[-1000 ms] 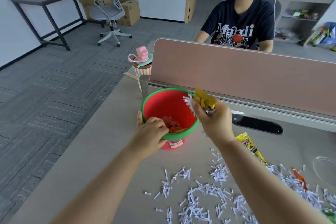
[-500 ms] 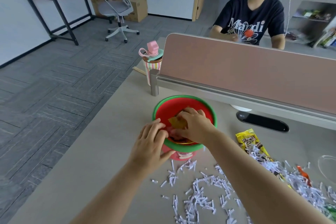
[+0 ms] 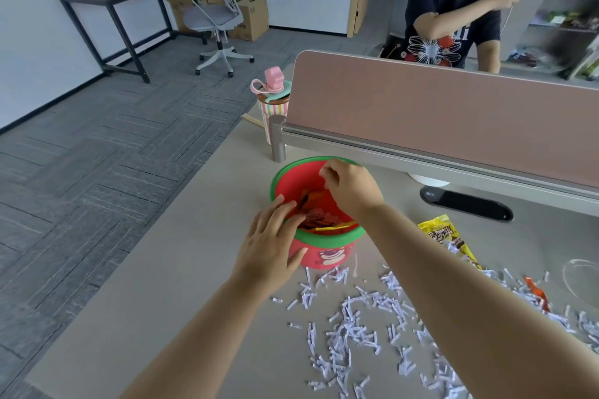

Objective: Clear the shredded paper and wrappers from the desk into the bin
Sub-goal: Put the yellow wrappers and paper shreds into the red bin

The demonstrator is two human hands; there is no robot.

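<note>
A red bin with a green rim (image 3: pixel 327 238) stands on the desk and has wrappers and red scraps (image 3: pixel 319 219) inside. My left hand (image 3: pixel 269 246) holds its near-left rim, fingers over the edge and thumb on the outer wall. Above the bin's mouth, my right hand (image 3: pixel 350 188) hovers with loosely curled fingers and nothing visible in them. White shredded paper (image 3: pixel 353 327) is strewn over the desk in front of the bin and off to the right. A yellow snack wrapper (image 3: pixel 444 236) lies right of the bin, and an orange wrapper (image 3: pixel 534 293) sits among the shreds farther right.
A pink partition (image 3: pixel 437 113) runs along the back of the desk, with a person seated behind it. A striped bottle with a pink lid (image 3: pixel 272 100) stands at its left end. A black cable slot (image 3: pixel 466 204) and a clear plastic piece (image 3: pixel 580 275) are at the right. The desk edge drops to carpet on the left.
My right hand carried a yellow wrapper and some shreds over the bin, pushed them in, and has now lifted empty. My left hand's grip on the rim has loosened.
</note>
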